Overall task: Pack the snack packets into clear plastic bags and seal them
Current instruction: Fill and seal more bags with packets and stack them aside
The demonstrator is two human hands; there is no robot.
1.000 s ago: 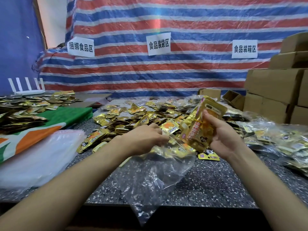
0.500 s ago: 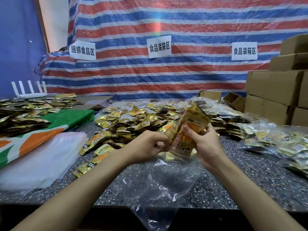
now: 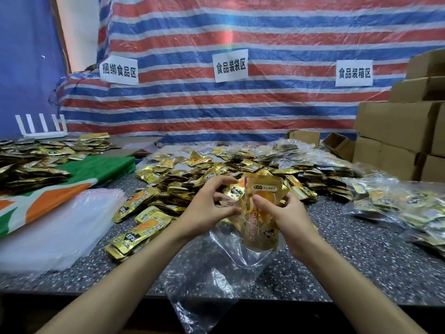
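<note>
Several gold snack packets (image 3: 261, 213), likely light and slick, are gripped in the right hand (image 3: 287, 214). Left hand (image 3: 207, 208) pinches the mouth of the flimsy clear plastic bag (image 3: 212, 280), probably its best hold.

Your right hand (image 3: 286, 213) hides its fingers behind the stack of packets (image 3: 263, 222) it grips; only the thumb shows. The bag (image 3: 204, 285) runs off the bottom edge. Whether your left hand (image 3: 207, 210) pinches the bag's clear mouth is unclear. The right edge cuts off the boxes (image 3: 397, 131).
</note>
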